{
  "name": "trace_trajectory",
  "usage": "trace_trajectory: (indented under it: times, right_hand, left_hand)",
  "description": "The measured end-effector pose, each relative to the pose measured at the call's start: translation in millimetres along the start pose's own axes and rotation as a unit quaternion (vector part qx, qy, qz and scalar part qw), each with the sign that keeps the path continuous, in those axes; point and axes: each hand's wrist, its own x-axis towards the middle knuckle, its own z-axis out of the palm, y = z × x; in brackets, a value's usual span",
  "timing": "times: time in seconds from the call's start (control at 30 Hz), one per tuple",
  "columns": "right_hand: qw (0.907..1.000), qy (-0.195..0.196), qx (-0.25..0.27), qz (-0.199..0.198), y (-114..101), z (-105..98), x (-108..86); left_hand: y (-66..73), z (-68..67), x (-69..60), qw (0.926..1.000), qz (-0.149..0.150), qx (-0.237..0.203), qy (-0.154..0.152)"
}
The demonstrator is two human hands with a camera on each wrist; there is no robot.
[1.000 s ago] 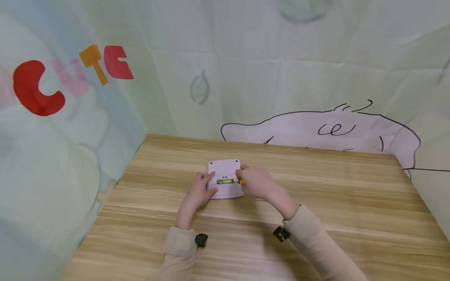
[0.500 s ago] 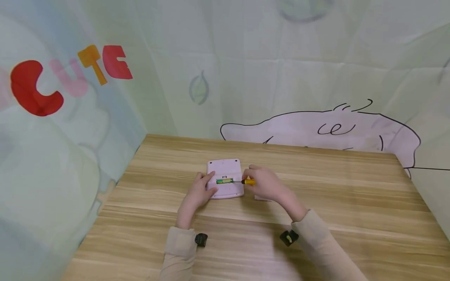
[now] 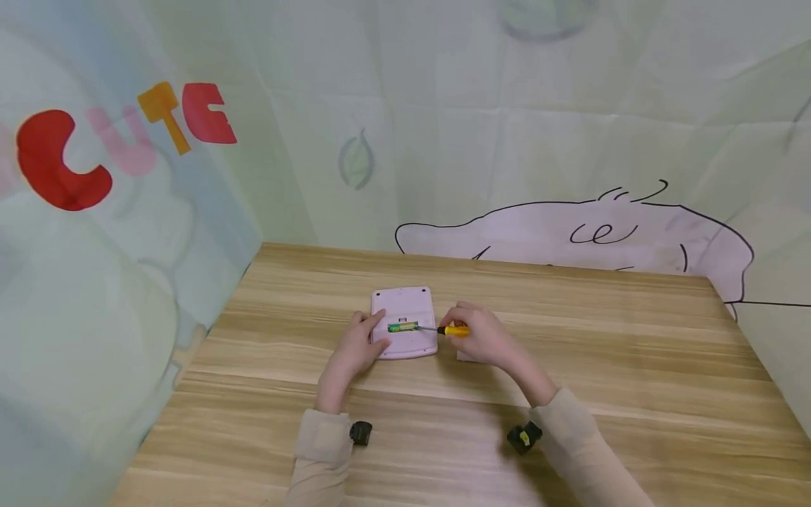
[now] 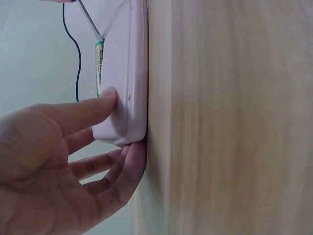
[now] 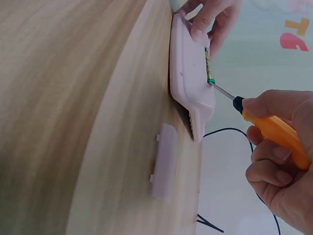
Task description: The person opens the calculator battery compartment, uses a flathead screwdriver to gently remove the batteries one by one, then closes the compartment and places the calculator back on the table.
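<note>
A pale pink calculator (image 3: 412,344) lies face down on the wooden table, its battery compartment uncovered. Inside it sits a green and yellow battery (image 3: 403,327). My left hand (image 3: 356,343) grips the calculator's left edge; in the left wrist view its thumb (image 4: 93,110) presses the back while the fingers bend against the edge. With my right hand (image 3: 483,336) I hold a screwdriver (image 5: 276,132) by its orange-yellow handle. The metal tip meets the battery's right end. A pink battery cover (image 5: 165,164) lies beside the calculator, partly hidden by my right hand in the head view.
The wooden table (image 3: 602,352) reaches to printed curtains (image 3: 443,141) at the back and left. Each wrist carries a small black camera (image 3: 361,433). Black lines drawn on the back curtain show behind the table edge.
My right hand has drawn back to the right, uncovering the screwdriver's handle and shaft. The tip stays at the battery's right end. My left hand and the calculator look nearly unmoved.
</note>
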Motion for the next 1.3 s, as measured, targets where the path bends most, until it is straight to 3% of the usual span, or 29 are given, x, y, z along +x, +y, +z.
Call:
trace_trajectory:
  times: [0.47,1.3]
  right_hand:
    - [0.9951,0.01,0.088,0.043,10.3,7.3,-6.1]
    - [0.9815,0.04,0.166,0.086,15.6,17.8,-10.9]
  left_hand:
    - [0.7,-0.8,-1.0,1.0,-0.001,0.003,-0.001]
    - [1.2,-0.6,-1.1,1.0,0.006,0.004,0.004]
